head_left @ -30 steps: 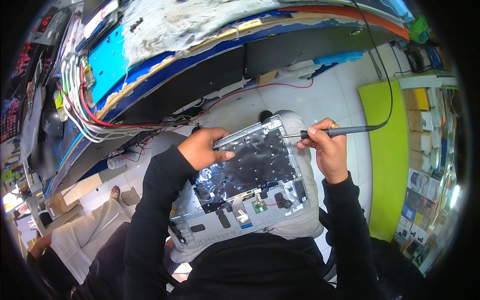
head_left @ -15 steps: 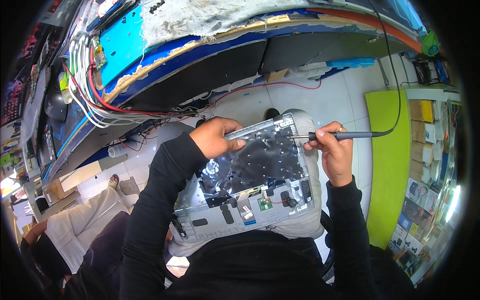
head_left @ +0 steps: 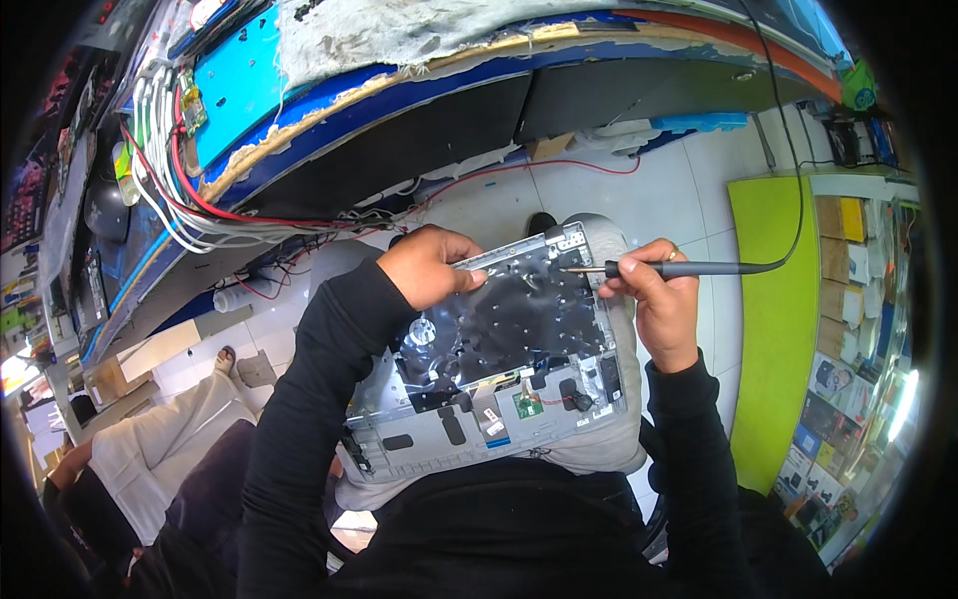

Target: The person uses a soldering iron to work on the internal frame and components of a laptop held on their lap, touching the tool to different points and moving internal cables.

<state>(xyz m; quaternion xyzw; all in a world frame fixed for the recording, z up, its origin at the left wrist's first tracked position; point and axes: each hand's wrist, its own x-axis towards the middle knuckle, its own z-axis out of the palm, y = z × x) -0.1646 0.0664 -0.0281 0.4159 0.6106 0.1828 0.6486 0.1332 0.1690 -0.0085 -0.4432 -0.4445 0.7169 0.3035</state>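
The laptop casing (head_left: 425, 451), grey and opened, lies tilted across the seated person's light-coloured trousers (head_left: 621, 439) at the centre of the frame. A black sheet (head_left: 511, 324) dotted with small bright studs covers most of its upper part. The left hand (head_left: 431, 270) grips the casing at its upper left edge, with the thumb laid over the rim onto the sheet; the remaining fingers are partly hidden at the edge. The right hand (head_left: 659, 304), right of centre, has its fingers clamped on the grey handle of a soldering iron (head_left: 704, 269). The iron's metal tip points left to the upper right part of the sheet; contact cannot be confirmed. A black cable (head_left: 799, 190) runs from the handle to the top of the frame. Along the casing's lower part sit a small green circuit board (head_left: 527, 405) and thin red wires. The desk (head_left: 479, 52) spans the top of the frame, its front edge chipped, and carries a stained grey cloth (head_left: 399, 30) and a bright blue mat (head_left: 238, 88). White cables (head_left: 158, 208) hang at upper left. A lime-green panel (head_left: 770, 319) stands at right.
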